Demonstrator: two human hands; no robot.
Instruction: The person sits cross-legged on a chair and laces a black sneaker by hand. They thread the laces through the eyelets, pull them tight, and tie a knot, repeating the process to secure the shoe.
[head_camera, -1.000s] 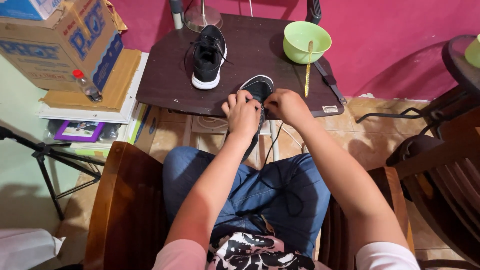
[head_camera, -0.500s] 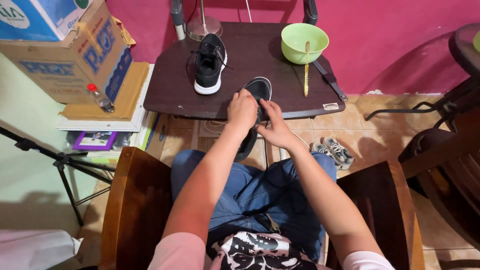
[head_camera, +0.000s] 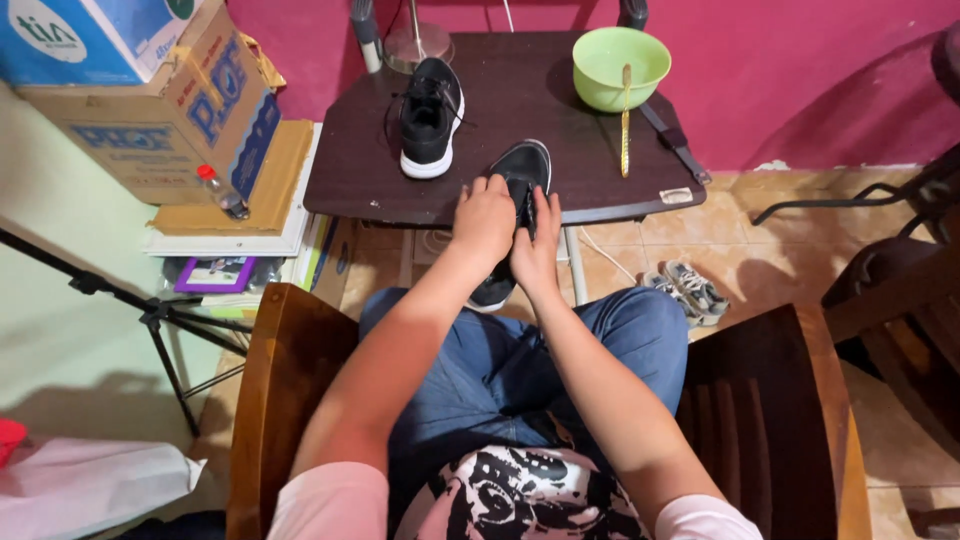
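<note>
At frame centre, both hands close on one black shoe (head_camera: 522, 175) lying toe-away over the near edge of the dark table (head_camera: 520, 95), its heel hanging off toward the lap. Left hand (head_camera: 484, 218) curled over the shoe's left side, fingers bent, gripping near the laces. Right hand (head_camera: 537, 250) pressed against the right side, fingers narrow and folded onto the lace area; thumb position cannot be told. Shoe count on table: two black, white-soled; the second shoe (head_camera: 430, 115) stands apart, upper left of the held one, laces loose. One green bowl (head_camera: 620, 65) at the table's upper right, with one yellow stick (head_camera: 626, 125) leaning from it onto the tabletop. One dark strap (head_camera: 676, 142) just right of the stick. One grey pair of shoes (head_camera: 688, 290) on the floor tiles, right of centre. Cardboard boxes (head_camera: 160, 110) stacked upper left, one small bottle (head_camera: 218, 192) beside them. Tripod (head_camera: 150, 315) at left. Wooden chair arms (head_camera: 290, 400) flank the legs.
</note>
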